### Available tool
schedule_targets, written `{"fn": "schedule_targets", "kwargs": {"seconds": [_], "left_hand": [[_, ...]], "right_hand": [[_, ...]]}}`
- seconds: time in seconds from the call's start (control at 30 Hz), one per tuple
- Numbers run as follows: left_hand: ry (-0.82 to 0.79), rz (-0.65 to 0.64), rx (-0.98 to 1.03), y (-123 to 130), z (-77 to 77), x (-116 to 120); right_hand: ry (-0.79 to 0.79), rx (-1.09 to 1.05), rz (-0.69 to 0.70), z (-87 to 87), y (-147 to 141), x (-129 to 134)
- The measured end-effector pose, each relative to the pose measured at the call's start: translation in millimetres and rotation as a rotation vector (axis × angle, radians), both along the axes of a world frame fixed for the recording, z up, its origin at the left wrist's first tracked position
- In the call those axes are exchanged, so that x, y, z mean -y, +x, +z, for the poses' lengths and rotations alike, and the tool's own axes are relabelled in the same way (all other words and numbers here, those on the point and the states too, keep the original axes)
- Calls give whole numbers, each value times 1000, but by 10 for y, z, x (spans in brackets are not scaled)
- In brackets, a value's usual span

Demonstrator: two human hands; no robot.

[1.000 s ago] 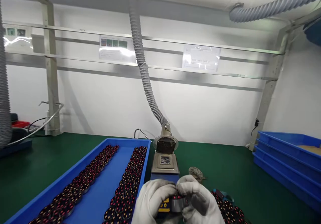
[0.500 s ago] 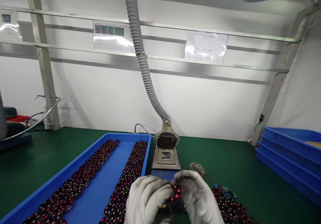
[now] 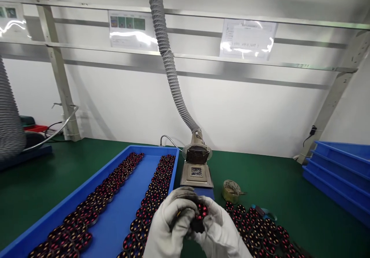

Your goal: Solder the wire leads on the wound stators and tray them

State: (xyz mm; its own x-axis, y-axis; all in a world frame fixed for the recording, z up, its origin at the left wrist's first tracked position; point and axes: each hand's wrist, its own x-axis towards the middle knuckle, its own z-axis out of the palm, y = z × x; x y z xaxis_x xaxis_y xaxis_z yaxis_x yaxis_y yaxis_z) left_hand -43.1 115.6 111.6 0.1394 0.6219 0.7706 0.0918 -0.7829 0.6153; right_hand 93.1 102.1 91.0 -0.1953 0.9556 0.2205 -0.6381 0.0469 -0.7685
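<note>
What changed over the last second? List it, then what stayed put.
The round wound part was turned in the hands: its metal side showed a second ago, now its red-tipped face. The left hand and right hand kept their hold throughout. The view tipped down, showing more parts on the green mat. The blue tray and solder pot stayed put.

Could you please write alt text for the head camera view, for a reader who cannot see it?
Two white-gloved hands, left hand and right hand, together grip a small round wound part above a green bench. A blue tray holds rows of similar parts; a grey hose descends to a small machine.
</note>
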Motion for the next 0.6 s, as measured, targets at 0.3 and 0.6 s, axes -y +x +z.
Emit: {"fn": "schedule_targets", "kwargs": {"seconds": [0.3, 0.6], "left_hand": [[-171, -170, -206, -25, 141, 86], [-334, -129, 412, 63, -21, -35]], "right_hand": [[-42, -48, -72, -40, 110, -56], [-204, -126, 237, -28, 15, -72]]}}
